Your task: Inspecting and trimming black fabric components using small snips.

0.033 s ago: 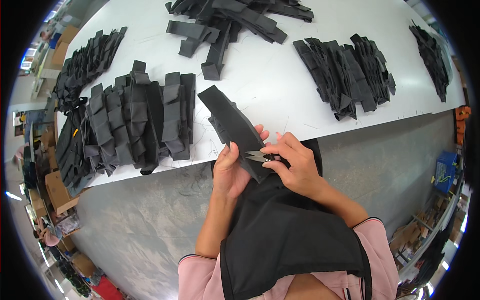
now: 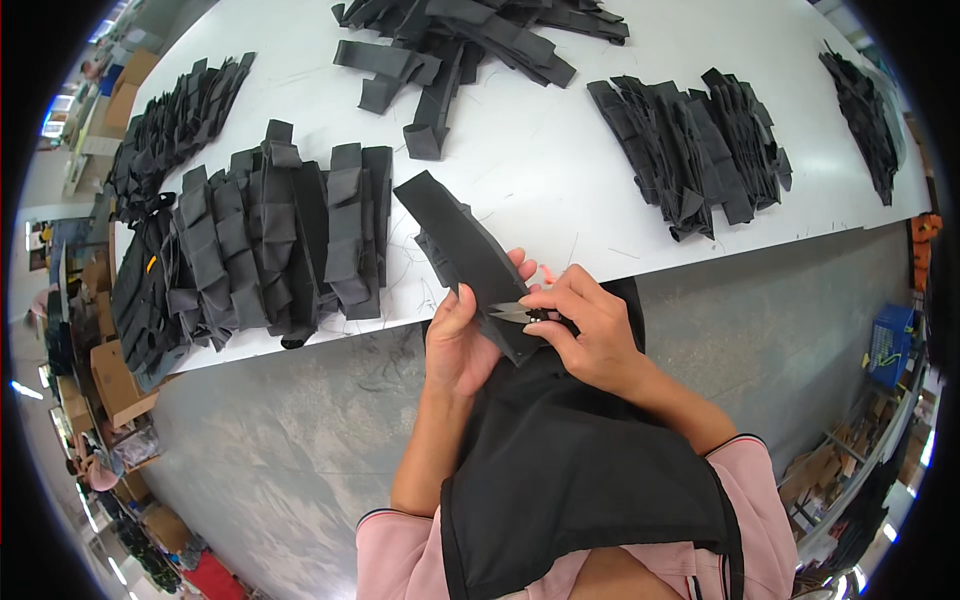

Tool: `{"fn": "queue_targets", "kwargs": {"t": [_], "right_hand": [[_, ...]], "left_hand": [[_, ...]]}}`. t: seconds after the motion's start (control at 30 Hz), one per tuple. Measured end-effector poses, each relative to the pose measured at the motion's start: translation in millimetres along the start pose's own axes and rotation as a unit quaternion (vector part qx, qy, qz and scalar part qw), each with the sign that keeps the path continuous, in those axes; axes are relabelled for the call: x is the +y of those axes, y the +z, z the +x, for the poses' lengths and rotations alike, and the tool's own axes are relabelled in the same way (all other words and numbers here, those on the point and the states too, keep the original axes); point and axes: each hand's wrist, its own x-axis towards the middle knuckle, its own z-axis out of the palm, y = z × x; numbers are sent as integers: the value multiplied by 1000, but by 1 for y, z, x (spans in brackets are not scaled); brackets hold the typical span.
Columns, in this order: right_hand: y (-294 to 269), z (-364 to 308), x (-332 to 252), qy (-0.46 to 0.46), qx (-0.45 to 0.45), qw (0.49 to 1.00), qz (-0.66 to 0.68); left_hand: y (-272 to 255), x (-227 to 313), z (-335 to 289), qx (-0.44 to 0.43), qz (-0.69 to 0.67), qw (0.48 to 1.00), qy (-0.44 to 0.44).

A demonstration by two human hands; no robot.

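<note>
Crossing the near edge of the counter (image 2: 560,200) at a slant, a black fabric strip (image 2: 465,250) is being gripped near its lower end by the left hand (image 2: 460,345), the thumb being pressed on its upper face; a small pair of snips (image 2: 525,314) is being grasped between thumb and fingers by the right hand (image 2: 590,325), its pale blades being pointed leftward over the strip; whether anything is being cut cannot be told for certain, the blades being so small in view; to the left, a broad bundle (image 2: 230,240) of black strips is being supported by the counter, a darker bundle (image 2: 175,135) being seen behind it; a loose heap (image 2: 500,40) is being carried at the far side; a wide bundle (image 2: 690,150) and a slim bundle (image 2: 865,125) are being borne at the right; below the hands, a black apron (image 2: 600,460) is being worn over a pink shirt (image 2: 400,555).
</note>
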Motion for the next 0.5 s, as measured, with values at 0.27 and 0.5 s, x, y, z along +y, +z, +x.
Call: {"fn": "queue_targets", "kwargs": {"t": [0.27,0.5], "right_hand": [[2,-2,0,7,14,1000,4],[4,5,-1,-43,-7,997,-57]], "left_hand": [[-4,2,-3,-23,-32,999,-15],[-5,1,-3,-31,-44,998,-20]]}}
